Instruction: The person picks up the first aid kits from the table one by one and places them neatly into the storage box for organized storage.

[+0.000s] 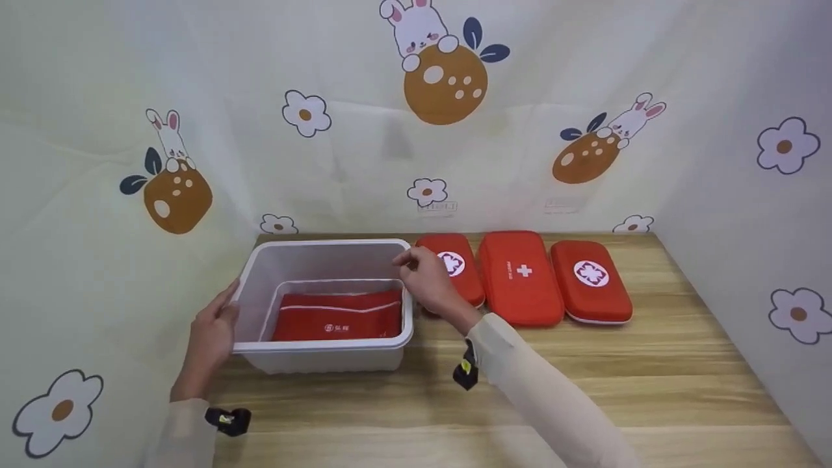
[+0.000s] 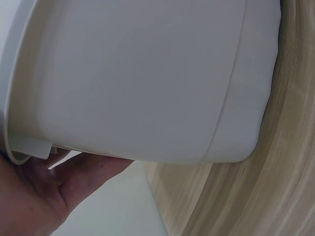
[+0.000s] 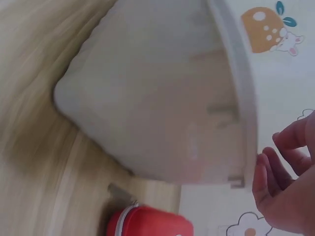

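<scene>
A white plastic storage bin (image 1: 318,359) stands on the left part of the table. Inside it lies a flat red pouch (image 1: 299,325) with a white stripe and small white print. My left hand (image 1: 213,325) holds the bin by its left rim; in the left wrist view its fingers (image 2: 91,174) reach under the rim along the outer wall. Over at the right rim is my right hand (image 1: 426,279), its fingers (image 3: 263,184) loosely bent with nothing between them. It partly hides the nearest red first aid case (image 1: 468,286).
Right of the bin, a larger red first aid case (image 1: 520,296) and another red case (image 1: 595,299) lie in a row with the first. Patterned cloth walls (image 1: 364,162) enclose the wooden table (image 1: 520,390) at the back and both sides.
</scene>
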The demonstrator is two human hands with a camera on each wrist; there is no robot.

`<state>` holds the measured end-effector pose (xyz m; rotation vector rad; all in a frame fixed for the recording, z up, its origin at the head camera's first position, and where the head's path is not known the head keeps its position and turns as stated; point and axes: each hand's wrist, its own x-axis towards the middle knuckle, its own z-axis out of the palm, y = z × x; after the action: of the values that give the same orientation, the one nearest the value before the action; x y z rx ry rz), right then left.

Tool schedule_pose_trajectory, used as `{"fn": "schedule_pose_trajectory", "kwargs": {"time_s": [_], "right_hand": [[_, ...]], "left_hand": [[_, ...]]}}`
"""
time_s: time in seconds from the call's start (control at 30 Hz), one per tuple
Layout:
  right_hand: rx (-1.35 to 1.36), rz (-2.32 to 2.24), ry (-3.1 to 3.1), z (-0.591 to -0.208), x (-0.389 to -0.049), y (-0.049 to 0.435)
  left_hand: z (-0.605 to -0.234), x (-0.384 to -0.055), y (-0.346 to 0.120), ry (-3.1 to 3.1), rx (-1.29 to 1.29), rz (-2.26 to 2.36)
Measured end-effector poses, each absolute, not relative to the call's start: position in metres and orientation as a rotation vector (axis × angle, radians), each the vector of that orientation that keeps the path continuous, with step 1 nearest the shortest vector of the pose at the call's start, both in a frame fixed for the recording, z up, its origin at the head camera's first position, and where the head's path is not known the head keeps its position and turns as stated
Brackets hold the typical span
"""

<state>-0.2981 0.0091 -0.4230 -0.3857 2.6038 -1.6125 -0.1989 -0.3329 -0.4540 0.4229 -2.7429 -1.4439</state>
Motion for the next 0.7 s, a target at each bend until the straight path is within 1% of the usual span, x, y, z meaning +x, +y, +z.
{"fn": "schedule_pose_trajectory", "kwargs": {"time_s": [0.17,0.3,0.6,0.7], "right_hand": [[-0.511,-1.635,2.834,-0.443,-0.301,0.022],[-0.474,-1.562,3.012,-0.460,-0.303,0.031],[0.026,-1.430,3.043,-0.484,-0.309,0.051],[0.144,-1.358,3.029,-0.491,-0.312,0.059]], "left_hand": [[-0.455,-0.199,-0.333,-2.751,0.441,-1.438],[-0.455,-0.197,-0.335,-2.760,0.441,-1.397],[-0.455,-0.198,-0.334,-2.763,0.428,-1.390],[-0.455,-0.199,-0.334,-2.766,0.425,-1.389]]}}
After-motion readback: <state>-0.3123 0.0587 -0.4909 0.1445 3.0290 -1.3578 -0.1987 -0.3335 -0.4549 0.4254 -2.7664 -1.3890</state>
